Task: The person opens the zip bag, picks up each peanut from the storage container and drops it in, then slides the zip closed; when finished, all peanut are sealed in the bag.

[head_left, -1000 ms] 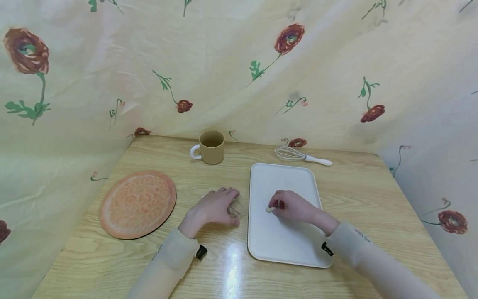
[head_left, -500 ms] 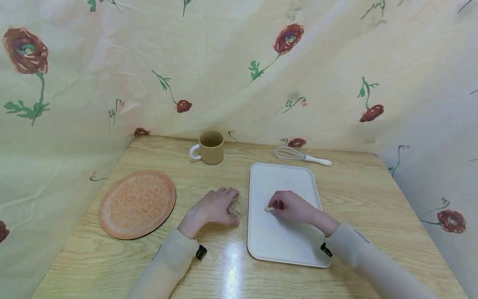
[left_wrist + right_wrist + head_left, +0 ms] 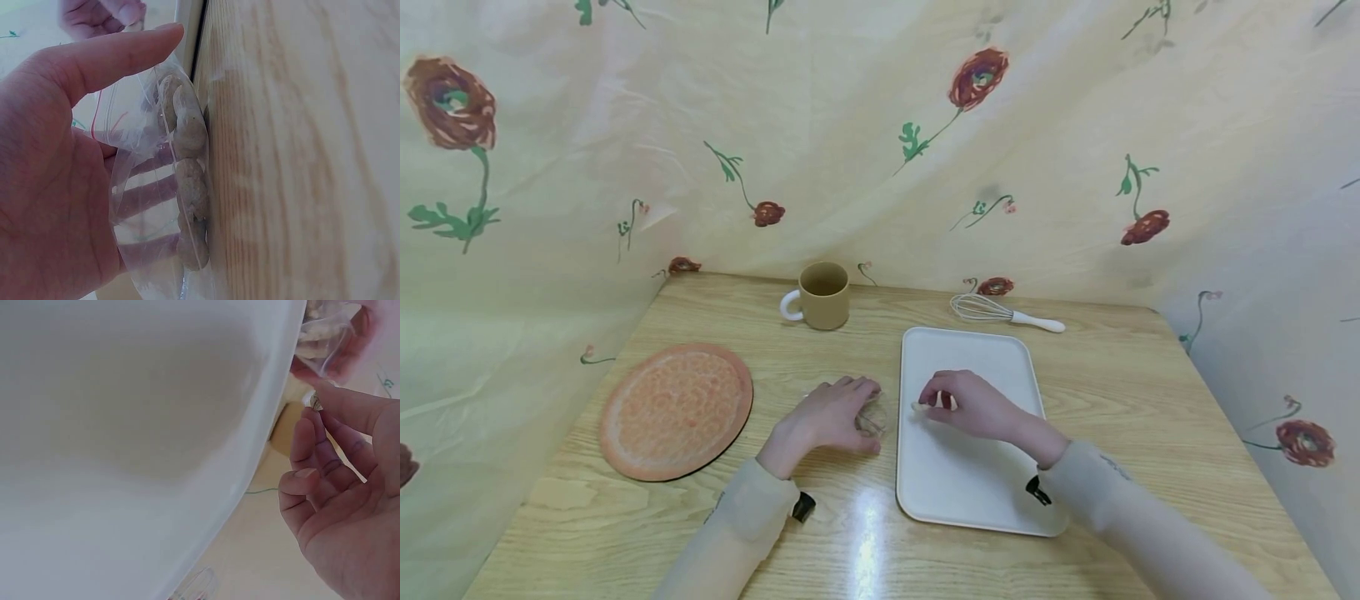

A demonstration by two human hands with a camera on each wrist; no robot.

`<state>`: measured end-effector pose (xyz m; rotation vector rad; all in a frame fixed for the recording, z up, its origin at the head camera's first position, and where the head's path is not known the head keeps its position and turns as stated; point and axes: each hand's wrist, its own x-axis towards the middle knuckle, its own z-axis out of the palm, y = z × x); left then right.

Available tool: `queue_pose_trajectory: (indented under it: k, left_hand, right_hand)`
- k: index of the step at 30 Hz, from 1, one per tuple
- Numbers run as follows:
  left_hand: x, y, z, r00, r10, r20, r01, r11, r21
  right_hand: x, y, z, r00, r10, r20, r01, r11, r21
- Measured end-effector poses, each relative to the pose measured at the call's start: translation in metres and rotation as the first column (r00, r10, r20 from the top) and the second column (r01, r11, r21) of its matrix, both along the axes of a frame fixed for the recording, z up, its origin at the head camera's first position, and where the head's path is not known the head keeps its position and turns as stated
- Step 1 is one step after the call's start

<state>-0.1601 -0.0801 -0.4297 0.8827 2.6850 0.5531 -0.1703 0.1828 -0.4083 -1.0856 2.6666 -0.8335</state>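
My left hand [image 3: 827, 417] rests on the table, its thumb and fingers bent round a clear plastic bag [image 3: 871, 418]. Seen from the left wrist, the bag holds several beige, lumpy pieces [image 3: 190, 187] that look like peanuts in the shell, with fingers showing through the plastic. My right hand [image 3: 973, 404] pinches one small pale piece [image 3: 918, 407] between thumb and fingertips, over the left side of a white tray [image 3: 958, 492]. The right wrist view shows only a bit of this piece [image 3: 315, 401], and the tray surface there is blurred.
At the back stand a mustard mug [image 3: 825, 300] with a white handle and, to its right, a whisk [image 3: 1037, 322] lying flat. A round orange mat [image 3: 676, 412] lies on the left. Floral cloth [image 3: 865, 150] hangs behind the table and along both sides.
My right hand has moved left and slightly away from me with the pale piece, toward the tray's left rim and the bag. My left hand and the bag have stayed in place.
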Motion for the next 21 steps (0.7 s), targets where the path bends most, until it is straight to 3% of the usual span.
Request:
queue_pose_trajectory:
  k: [10, 21]
  left_hand:
    - [0.000, -0.001, 0.000, 1.000, 0.000, -0.008, 0.000, 1.000, 0.006]
    - [0.001, -0.001, 0.000, 1.000, 0.002, -0.007, -0.002, 0.999, 0.042]
  right_hand:
    - [0.002, -0.041, 0.001, 0.999, 0.036, -0.014, -0.037, 0.999, -0.018]
    - [0.006, -0.064, -0.009, 0.999, -0.025, 0.040, 0.026, 0.999, -0.026]
